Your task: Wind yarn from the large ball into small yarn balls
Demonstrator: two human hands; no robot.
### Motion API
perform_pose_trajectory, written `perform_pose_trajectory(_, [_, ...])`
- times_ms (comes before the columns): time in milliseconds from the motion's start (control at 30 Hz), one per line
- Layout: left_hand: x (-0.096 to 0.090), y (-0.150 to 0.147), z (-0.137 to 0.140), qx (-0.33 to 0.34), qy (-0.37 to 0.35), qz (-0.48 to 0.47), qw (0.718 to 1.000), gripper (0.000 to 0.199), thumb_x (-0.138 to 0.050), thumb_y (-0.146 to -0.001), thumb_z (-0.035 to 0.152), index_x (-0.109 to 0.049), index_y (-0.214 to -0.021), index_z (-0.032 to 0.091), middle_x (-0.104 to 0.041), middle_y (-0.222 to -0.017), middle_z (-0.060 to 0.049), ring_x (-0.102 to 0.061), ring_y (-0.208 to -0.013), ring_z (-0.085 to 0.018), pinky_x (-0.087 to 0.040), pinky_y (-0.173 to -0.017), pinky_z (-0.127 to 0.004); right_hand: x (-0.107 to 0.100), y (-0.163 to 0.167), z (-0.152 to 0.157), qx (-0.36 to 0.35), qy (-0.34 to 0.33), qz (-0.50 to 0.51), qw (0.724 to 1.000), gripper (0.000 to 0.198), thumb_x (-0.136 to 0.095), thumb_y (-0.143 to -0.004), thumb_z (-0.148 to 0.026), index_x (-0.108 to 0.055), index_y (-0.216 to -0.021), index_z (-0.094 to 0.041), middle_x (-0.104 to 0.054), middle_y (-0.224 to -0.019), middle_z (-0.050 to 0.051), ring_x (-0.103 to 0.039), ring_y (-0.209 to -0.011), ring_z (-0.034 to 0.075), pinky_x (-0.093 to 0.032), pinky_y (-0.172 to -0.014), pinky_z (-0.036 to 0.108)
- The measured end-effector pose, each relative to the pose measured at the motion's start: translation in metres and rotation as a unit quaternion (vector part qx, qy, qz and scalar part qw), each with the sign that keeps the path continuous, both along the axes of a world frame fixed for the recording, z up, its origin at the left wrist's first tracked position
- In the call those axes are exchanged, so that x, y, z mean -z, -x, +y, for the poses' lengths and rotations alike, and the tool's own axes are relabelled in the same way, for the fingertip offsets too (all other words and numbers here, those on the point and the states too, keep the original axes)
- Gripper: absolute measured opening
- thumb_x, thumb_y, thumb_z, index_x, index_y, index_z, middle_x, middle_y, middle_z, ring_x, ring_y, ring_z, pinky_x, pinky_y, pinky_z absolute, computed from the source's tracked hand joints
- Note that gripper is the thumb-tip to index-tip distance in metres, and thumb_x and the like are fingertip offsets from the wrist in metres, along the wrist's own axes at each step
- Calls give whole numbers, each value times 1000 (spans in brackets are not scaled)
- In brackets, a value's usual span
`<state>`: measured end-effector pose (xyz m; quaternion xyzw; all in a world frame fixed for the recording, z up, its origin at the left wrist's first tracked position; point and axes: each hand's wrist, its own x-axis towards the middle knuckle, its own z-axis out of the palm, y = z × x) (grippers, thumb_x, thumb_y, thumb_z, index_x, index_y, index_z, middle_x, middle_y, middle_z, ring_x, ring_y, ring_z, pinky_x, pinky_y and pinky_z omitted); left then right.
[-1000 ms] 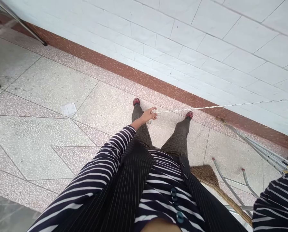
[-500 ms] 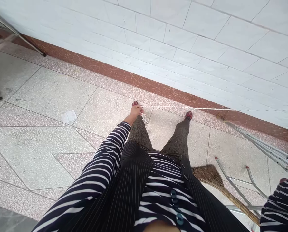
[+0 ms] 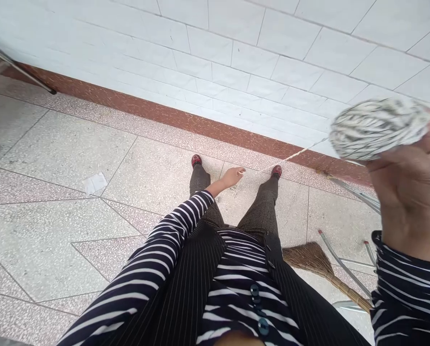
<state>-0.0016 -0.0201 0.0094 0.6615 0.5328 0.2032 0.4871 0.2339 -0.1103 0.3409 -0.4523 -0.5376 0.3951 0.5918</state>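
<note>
Hands, unequal in distance: the right hand [image 3: 413,180], nearest the camera and slightly blurred, closes about the right end of a wound bundle of pale, dark-flecked cord [image 3: 379,127]. The bundle's long axis runs roughly sideways, its free end pointing left, toward the farther hand. From that end a strand [image 3: 303,151] slants down and left, thinning from clear view near the shoes, in line with the left hand [image 3: 232,177], whose fingers pinch a pale end; a loose tuft [image 3: 233,191] hangs just below. Beyond, a broom [image 3: 309,254] lies beside a metal frame [image 3: 339,262] at right; a paper [image 3: 95,183] rests on the terrazzo floor [image 3: 160,178], bounded by a red-brown skirting [image 3: 146,114] and white tiled wall [image 3: 229,72].
</note>
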Motion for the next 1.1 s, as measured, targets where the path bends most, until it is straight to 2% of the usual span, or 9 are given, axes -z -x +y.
perform_pose_trajectory(100, [-36,-16,-3,23,-52,-110,992,38,-53,-93,20,-65,-130,17,-68,-131,-12,-65,-117,-22,-48,-106,-36,5,15,-1,-15,-2,-24,1000,58,-88,-57,-14,-76,-112,-26,-70,-112,6,-66,-111,27,-53,-103,50])
perform_pose_trajectory(200, [-83,-28,-7,46,-101,-220,969,36,-51,-100,32,-66,-129,17,-67,-133,-12,-61,-125,-22,-44,-111,-37,15,24,3,-45,39,-11,998,59,-89,-56,-18,-75,-113,-27,-70,-110,4,-65,-108,24,-51,-107,48])
perform_pose_trajectory(333, [-131,-44,-19,96,-138,-313,935,40,-55,-99,43,-66,-131,20,-66,-136,-11,-60,-128,-22,-42,-114,-40,25,27,8,-55,81,19,995,57,-90,-55,-21,-75,-110,-30,-70,-113,3,-65,-103,22,-60,-89,43])
perform_pose_trajectory(433, [-143,-55,-26,89,-159,-322,929,41,-62,-95,47,-71,-124,19,-70,-130,-11,-63,-123,-25,-44,-111,-42,28,34,8,-60,94,39,993,57,-90,-55,-23,-75,-109,-31,-70,-115,2,-65,-103,23,-62,-84,42])
perform_pose_trajectory(567, [-150,-58,-29,48,-172,-318,931,41,-57,-97,49,-76,-110,16,-77,-109,-8,-68,-109,-24,-50,-101,-39,37,43,6,-61,69,47,995,56,-89,-56,-19,-74,-110,-30,-70,-112,1,-65,-107,21,-56,-102,44])
perform_pose_trajectory(667, [-158,-51,-30,41,-173,-295,939,39,-56,-97,48,-77,-98,15,-77,-96,-5,-69,-99,-21,-51,-94,-34,54,42,4,-53,74,79,993,54,-86,-61,-18,-72,-112,-31,-69,-116,1,-65,-114,24,-57,-103,48])
perform_pose_trajectory(767, [-155,-36,-35,52,-168,-255,951,40,-53,-99,44,-74,-82,15,-75,-88,-3,-68,-90,-18,-50,-90,-29,75,34,0,-48,100,134,985,46,-80,-66,-22,-70,-110,-30,-70,-119,3,-65,-118,28,-62,-93,52])
perform_pose_trajectory(833, [-143,-25,-41,66,-159,-225,959,40,-50,-100,41,-72,-79,16,-74,-87,-3,-67,-88,-17,-48,-89,-28,88,26,-4,-39,108,162,980,44,-78,-67,-22,-70,-109,-29,-71,-118,3,-66,-117,28,-64,-88,48])
perform_pose_trajectory(1100, [-60,23,-58,53,-112,-64,990,34,-47,-99,33,-71,-80,18,-74,-87,-2,-65,-88,-17,-46,-88,-28,115,9,-19,-20,143,211,967,49,-77,-68,-24,-68,-116,-31,-74,-116,3,-73,-96,21,-66,-72,35])
